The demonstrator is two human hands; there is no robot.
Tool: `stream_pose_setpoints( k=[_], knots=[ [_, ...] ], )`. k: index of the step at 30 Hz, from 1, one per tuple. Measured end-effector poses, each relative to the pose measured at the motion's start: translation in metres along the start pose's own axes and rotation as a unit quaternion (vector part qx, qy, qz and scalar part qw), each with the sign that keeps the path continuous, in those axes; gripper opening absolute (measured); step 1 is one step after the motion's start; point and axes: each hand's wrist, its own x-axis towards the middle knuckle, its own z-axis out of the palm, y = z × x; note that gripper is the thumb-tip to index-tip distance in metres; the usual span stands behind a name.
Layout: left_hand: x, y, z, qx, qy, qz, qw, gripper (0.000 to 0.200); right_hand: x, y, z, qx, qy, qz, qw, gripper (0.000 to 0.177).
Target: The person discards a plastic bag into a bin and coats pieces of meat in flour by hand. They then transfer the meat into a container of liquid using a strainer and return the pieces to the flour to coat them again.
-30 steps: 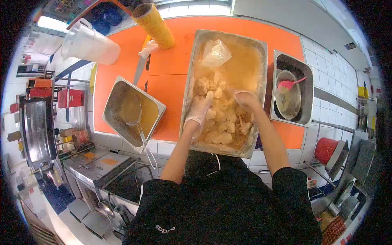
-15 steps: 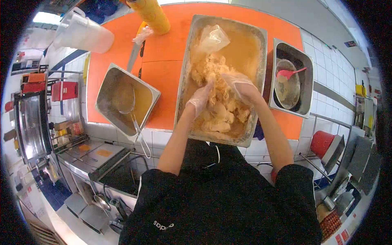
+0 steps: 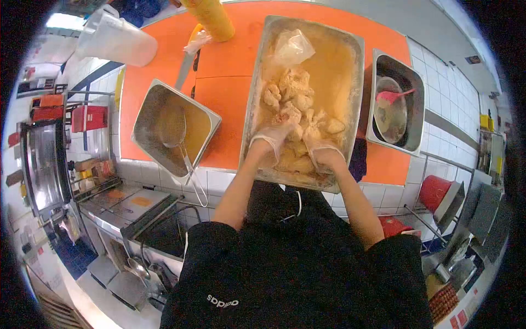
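Observation:
A large metal tray (image 3: 359, 82) holds flour-like coating and several coated pieces that look like chicken (image 3: 296, 85). In its lower half, my left hand (image 3: 269, 140), in a clear glove, is among the coated pieces, its fingers partly hidden by them. My right hand (image 3: 322, 149), also gloved, is on the pieces to the right, fingers pointing up the tray and partly covered in coating. What either hand grips cannot be made out. A crumpled clear plastic bag (image 3: 293, 48) lies on the coating at the tray's upper end.
Left on the orange board (image 3: 230, 104) stands a metal pan (image 3: 143, 107) with a strainer (image 3: 174, 129). A knife (image 3: 184, 71), a yellow container (image 3: 211, 19) and a clear bucket (image 3: 123, 44) are behind it. To the right, another pan (image 3: 377, 123) holds a bowl and pink scoop (image 3: 392, 97).
Both hands have moved down the tray towards my body and lower among the pieces. The coated pieces have shifted and are more spread out.

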Motion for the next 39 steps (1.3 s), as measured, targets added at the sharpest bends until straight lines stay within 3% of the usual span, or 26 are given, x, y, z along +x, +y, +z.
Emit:
stream_pose_setpoints(
  k=[2, 3, 5, 7, 8, 10, 11, 12, 14, 15, 16, 17, 18, 20, 21, 22, 23, 25, 26, 27, 28, 31, 32, 35, 36, 39],
  knots=[
    [0.007, -0.008, 0.012, -0.169, 0.016, 0.017, 0.985, 0.073, 0.003, 0.015, 0.023, 0.089, 0.002, -0.036, 0.995, 0.038],
    [0.026, -0.019, 0.013, -0.129, 0.006, 0.01, 0.992, 0.076, 0.007, 0.02, 0.032, 0.118, 0.006, -0.048, 0.992, 0.039],
    [0.028, -0.017, 0.01, -0.089, 0.001, 0.0, 0.996, 0.079, 0.028, 0.03, 0.065, 0.32, 0.069, -0.008, 0.945, 0.041],
    [-0.012, 0.027, 0.004, -0.346, -0.019, -0.088, 0.934, 0.079, 0.08, 0.06, 0.118, 0.441, 0.121, -0.016, 0.889, 0.042],
    [-0.029, 0.041, 0.002, -0.342, -0.019, -0.089, 0.935, 0.079, 0.102, 0.072, 0.132, 0.496, 0.153, -0.032, 0.854, 0.042],
    [-0.052, 0.062, 0.001, -0.508, -0.003, -0.101, 0.856, 0.081, 0.097, 0.059, 0.096, 0.562, 0.104, 0.023, 0.821, 0.043],
    [-0.044, 0.057, 0.008, -0.506, -0.003, -0.099, 0.857, 0.081, 0.087, 0.046, 0.07, 0.618, 0.05, 0.075, 0.781, 0.045],
    [-0.027, 0.046, 0.012, -0.527, -0.018, -0.063, 0.848, 0.086, 0.073, 0.028, 0.036, 0.617, 0.053, 0.067, 0.782, 0.045],
    [-0.03, 0.043, 0.015, -0.55, -0.037, -0.037, 0.834, 0.091, 0.026, -0.003, 0.006, 0.697, 0.069, 0.114, 0.704, 0.042],
    [-0.046, 0.058, 0.005, -0.547, -0.046, -0.035, 0.835, 0.094, 0.015, 0.002, 0.011, 0.696, 0.069, 0.117, 0.705, 0.042],
    [-0.053, 0.067, -0.006, -0.542, -0.052, -0.029, 0.838, 0.097, 0.007, 0.011, 0.009, 0.534, 0.122, -0.021, 0.836, 0.039],
    [-0.051, 0.059, -0.014, -0.543, -0.05, -0.025, 0.838, 0.097, 0.004, 0.015, 0.006, 0.337, 0.167, -0.159, 0.913, 0.037],
    [-0.047, 0.044, -0.019, -0.251, 0.004, -0.02, 0.968, 0.081, -0.019, -0.002, -0.031, -0.009, 0.111, -0.093, 0.989, 0.039],
    [-0.045, 0.037, -0.025, 0.067, 0.06, -0.013, 0.996, 0.066, -0.037, -0.003, -0.041, -0.003, 0.09, -0.09, 0.992, 0.039],
    [-0.044, 0.037, -0.025, 0.066, 0.138, -0.02, 0.988, 0.068, -0.043, -0.001, -0.048, 0.005, 0.068, -0.084, 0.994, 0.04],
    [-0.049, 0.044, -0.027, 0.065, 0.175, -0.024, 0.982, 0.069, -0.062, -0.031, -0.084, -0.029, 0.09, 0.014, 0.995, 0.034],
    [-0.059, 0.06, -0.032, 0.064, 0.213, -0.028, 0.975, 0.071, -0.051, -0.018, -0.07, -0.029, 0.089, 0.013, 0.995, 0.034],
    [-0.073, 0.096, -0.036, -0.235, 0.311, -0.056, 0.919, 0.079, 0.003, 0.031, -0.009, -0.015, 0.202, -0.076, 0.976, 0.021],
    [-0.037, 0.068, -0.024, -0.161, 0.326, -0.078, 0.928, 0.088, 0.033, 0.054, 0.024, -0.012, 0.239, -0.106, 0.965, 0.023],
    [-0.023, 0.061, -0.017, -0.162, 0.327, -0.079, 0.928, 0.088, 0.062, 0.07, 0.047, 0.253, 0.199, -0.131, 0.938, 0.023],
    [-0.012, 0.057, -0.013, -0.174, 0.292, -0.084, 0.937, 0.096, 0.09, 0.085, 0.069, 0.501, 0.162, -0.144, 0.838, 0.023],
    [-0.003, 0.078, -0.025, -0.281, 0.165, -0.172, 0.93, 0.108, 0.103, 0.047, 0.021, 0.471, 0.182, -0.03, 0.862, 0.031],
    [-0.006, 0.08, -0.018, -0.364, 0.181, -0.08, 0.91, 0.107, 0.103, 0.033, 0.006, 0.47, 0.172, 0.002, 0.866, 0.035],
    [0.062, 0.026, 0.02, -0.247, 0.34, 0.038, 0.906, 0.104, 0.102, 0.001, -0.027, 0.501, 0.144, 0.04, 0.852, 0.046],
    [0.069, 0.034, 0.017, -0.395, 0.343, 0.007, 0.852, 0.1, 0.098, -0.007, -0.031, 0.514, 0.146, 0.034, 0.845, 0.05],
    [0.063, 0.02, 0.01, -0.408, 0.272, 0.087, 0.867, 0.084, 0.099, 0.018, -0.002, 0.599, 0.28, -0.039, 0.749, 0.057]
  ],
)
